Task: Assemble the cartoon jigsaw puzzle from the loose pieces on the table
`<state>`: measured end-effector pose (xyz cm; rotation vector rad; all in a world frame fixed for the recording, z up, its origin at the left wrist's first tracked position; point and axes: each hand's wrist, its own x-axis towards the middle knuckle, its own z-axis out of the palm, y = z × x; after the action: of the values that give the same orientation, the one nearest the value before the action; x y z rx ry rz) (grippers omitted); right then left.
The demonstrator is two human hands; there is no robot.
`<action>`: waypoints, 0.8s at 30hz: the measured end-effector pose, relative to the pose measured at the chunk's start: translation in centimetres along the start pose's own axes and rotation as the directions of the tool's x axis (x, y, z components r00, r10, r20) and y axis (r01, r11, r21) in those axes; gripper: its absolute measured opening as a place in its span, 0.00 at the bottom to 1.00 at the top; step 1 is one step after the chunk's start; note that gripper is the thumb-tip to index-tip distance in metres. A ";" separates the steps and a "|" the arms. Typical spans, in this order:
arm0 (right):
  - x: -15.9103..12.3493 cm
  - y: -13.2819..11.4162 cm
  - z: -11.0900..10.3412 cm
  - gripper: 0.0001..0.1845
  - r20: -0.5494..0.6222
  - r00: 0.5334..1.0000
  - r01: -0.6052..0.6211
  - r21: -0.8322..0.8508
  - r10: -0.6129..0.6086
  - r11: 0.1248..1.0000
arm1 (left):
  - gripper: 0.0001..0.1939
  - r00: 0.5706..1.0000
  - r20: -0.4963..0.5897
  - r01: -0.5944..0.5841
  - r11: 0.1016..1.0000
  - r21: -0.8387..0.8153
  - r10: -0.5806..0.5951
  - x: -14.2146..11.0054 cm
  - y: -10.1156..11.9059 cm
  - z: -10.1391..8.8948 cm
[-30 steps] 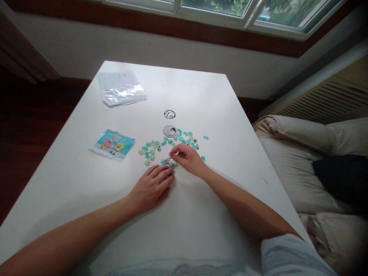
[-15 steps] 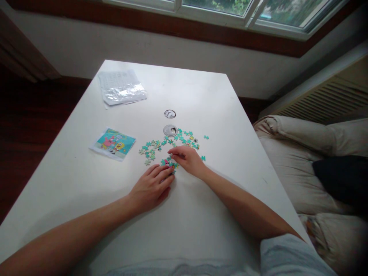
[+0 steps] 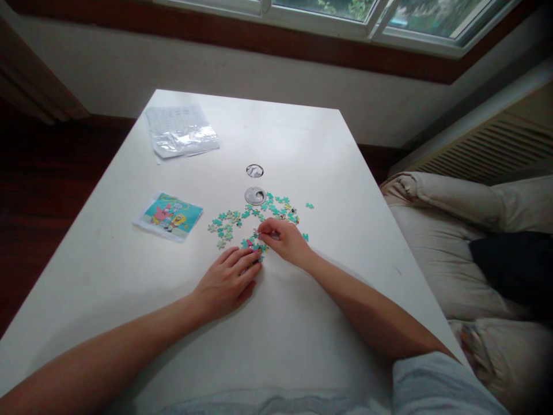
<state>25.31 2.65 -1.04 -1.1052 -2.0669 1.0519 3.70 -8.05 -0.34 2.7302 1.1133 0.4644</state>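
Green, teal and yellowish jigsaw puzzle pieces (image 3: 225, 226) lie loosely scattered over the middle of the white table (image 3: 298, 340). My left hand (image 3: 228, 278) rests flat, fingers stretched out, its fingertips at a small cluster of pieces (image 3: 250, 244) with some pink and yellow in it. Just above that cluster, my right hand (image 3: 283, 239) pinches a small jigsaw puzzle piece between thumb and fingers; the fingers mostly hide it. To the left lies a picture sheet (image 3: 171, 217) with colourful cartoon characters on teal.
A clear plastic bag with printed paper (image 3: 184, 131) lies at the table's far left. Beyond the pieces are a round metal cover (image 3: 255, 196) and a round hole (image 3: 254, 170) in the tabletop. A beige sofa (image 3: 440, 242) stands along the right.
My right hand has shifted very slightly to the right, staying pinched over the cluster. The left hand has stayed in place.
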 end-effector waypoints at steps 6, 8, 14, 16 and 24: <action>-0.1 -0.3 0.0 0.02 0.007 1.000 0.003 0.019 -0.004 1.000 | 0.18 1.000 -0.002 0.008 1.000 -0.013 -0.008 -0.1 0.0 0.0; -0.1 -0.3 0.0 0.02 0.009 1.000 -0.002 0.019 0.001 1.000 | 0.18 1.000 0.000 0.006 1.000 -0.013 -0.006 0.0 0.0 0.0; -0.2 -0.3 0.0 0.04 0.013 1.000 -0.024 -0.020 0.024 1.000 | 0.18 1.000 -0.002 0.003 1.000 0.001 -0.003 0.0 0.0 0.2; -0.2 -0.4 -0.1 0.08 0.031 0.999 0.011 -0.077 -0.009 0.997 | 0.18 1.000 -0.001 0.003 1.000 0.001 -0.003 0.0 0.0 0.1; -0.5 -0.9 -0.7 0.09 0.165 0.959 0.278 -0.400 -0.230 0.873 | 0.18 1.000 -0.015 -0.003 1.000 -0.003 0.003 0.0 -0.1 0.3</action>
<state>25.73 2.12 0.02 -0.9430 -2.5259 0.5613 3.72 -8.03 -0.60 2.7307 1.1122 0.4877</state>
